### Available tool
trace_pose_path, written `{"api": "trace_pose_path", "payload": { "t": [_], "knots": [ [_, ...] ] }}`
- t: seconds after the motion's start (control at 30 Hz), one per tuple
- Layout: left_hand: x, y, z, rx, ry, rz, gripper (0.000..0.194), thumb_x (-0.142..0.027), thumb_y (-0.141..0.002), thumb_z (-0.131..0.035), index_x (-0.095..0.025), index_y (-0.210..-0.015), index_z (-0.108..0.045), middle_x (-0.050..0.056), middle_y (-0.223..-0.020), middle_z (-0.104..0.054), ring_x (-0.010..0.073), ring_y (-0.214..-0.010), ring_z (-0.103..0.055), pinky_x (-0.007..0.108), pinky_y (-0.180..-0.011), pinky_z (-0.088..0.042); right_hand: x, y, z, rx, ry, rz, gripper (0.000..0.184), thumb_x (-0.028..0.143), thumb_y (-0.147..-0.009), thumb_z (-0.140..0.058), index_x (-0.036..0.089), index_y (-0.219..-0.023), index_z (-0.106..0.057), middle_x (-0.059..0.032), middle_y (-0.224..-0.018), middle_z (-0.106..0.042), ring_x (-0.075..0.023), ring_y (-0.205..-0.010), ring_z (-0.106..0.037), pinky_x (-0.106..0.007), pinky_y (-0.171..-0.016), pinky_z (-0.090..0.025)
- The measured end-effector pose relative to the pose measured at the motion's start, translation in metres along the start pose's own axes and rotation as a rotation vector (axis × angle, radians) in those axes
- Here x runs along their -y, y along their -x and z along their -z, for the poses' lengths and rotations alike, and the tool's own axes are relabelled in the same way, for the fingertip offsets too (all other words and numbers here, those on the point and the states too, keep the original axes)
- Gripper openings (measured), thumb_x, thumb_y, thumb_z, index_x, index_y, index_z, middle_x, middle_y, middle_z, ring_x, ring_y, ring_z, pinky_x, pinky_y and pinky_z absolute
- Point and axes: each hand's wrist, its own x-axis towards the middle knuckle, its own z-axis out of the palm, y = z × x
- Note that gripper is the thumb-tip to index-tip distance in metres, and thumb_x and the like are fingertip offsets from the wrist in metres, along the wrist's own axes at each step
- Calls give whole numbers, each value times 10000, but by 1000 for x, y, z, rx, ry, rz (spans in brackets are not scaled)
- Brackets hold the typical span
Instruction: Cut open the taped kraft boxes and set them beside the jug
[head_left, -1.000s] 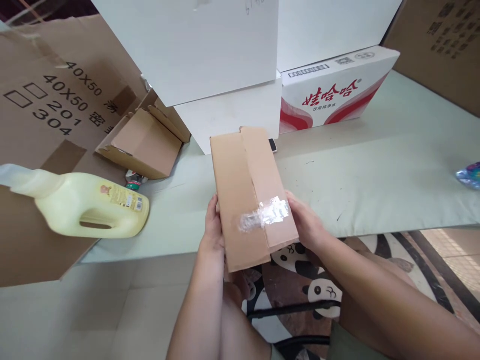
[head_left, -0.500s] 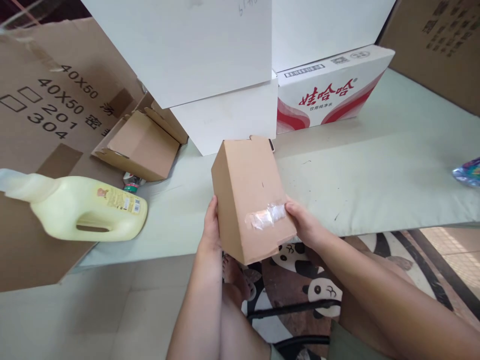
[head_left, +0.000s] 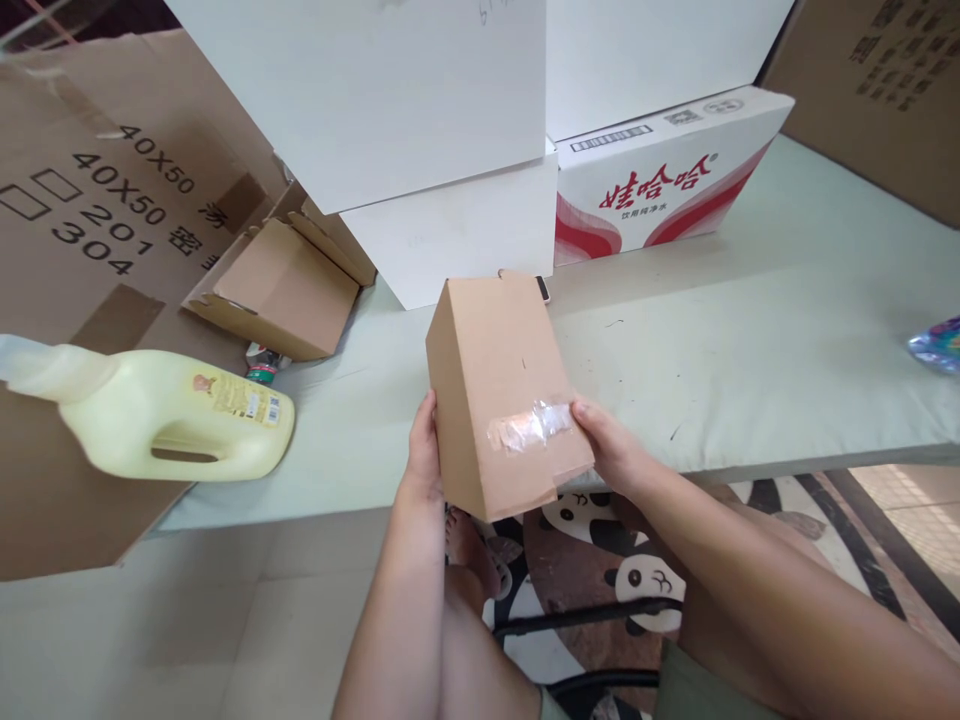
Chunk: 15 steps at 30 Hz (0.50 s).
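Observation:
A small brown cardboard box (head_left: 499,385) with a strip of clear tape (head_left: 529,425) across its face is held up over the near edge of a pale green table (head_left: 750,370). My left hand (head_left: 424,455) grips its left side, fingers hidden behind it. My right hand (head_left: 611,450) grips its right side, thumb next to the tape. The box is opened into shape, with one narrow side facing left.
A pale yellow jug (head_left: 161,420) with a handle lies on its side at the left. An open small carton (head_left: 281,285) sits behind it. White boxes (head_left: 420,120) and a red-and-white printed case (head_left: 660,180) stand at the back. A panda-pattern mat (head_left: 600,560) lies below.
The flattened carton has been pushed open into a box shape and turned, so a narrow side now faces left. Both hands kept hold of its sides.

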Motion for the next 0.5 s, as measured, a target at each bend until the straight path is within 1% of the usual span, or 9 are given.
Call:
{"api": "trace_pose_path", "payload": {
  "t": [0.17,0.33,0.5],
  "knots": [
    [-4,2,-3,-14,-7,30,489,-562,-871,-597,-158,-1123,-709,91,-1007,-782,314,-1040,-725,442,-959,-551,2,-1,-3,3,-42,5,619,740,-886,-500,206,-1147,-672,-110,-1070,-711,-288,-1201,-616,-442,-1024,-506],
    [-5,4,-3,-41,11,75,471,-557,-876,-584,-152,-1072,-723,83,-939,-788,294,-944,-745,430,-925,-570,8,0,-6,-6,-53,-5,601,750,-862,-531,202,-1055,-687,-116,-1108,-700,-297,-1251,-577,-446,-1062,-482],
    [-5,3,-2,-23,40,90,484,-576,-846,-604,-162,-1065,-724,75,-924,-788,290,-901,-749,433,-889,-586,7,0,-5,-17,-47,-17,602,753,-867,-518,204,-1056,-675,-103,-1060,-700,-296,-1215,-591,-438,-1033,-490]
  ]
}}
